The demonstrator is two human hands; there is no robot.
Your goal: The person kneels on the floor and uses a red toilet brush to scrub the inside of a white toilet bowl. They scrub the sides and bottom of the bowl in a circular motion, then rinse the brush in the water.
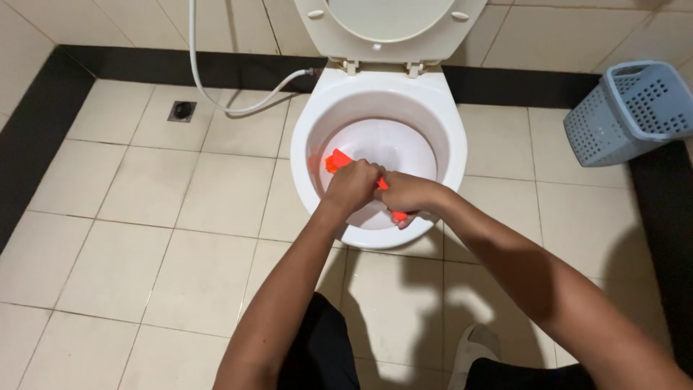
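Both my hands grip an orange toilet brush over the bowl of a white toilet. My left hand is closed around the handle nearer the brush head, which rests against the bowl's left inner wall. Closed on the handle's lower end, my right hand sits just beside the left one, above the bowl's front rim. The seat and lid stand raised against the back wall. Most of the handle is hidden by my fingers.
A blue-grey perforated plastic basket leans at the right wall. A white hose runs from the toilet's left side up the wall. A floor drain sits at the back left. My foot in a white slipper is on the beige tiles.
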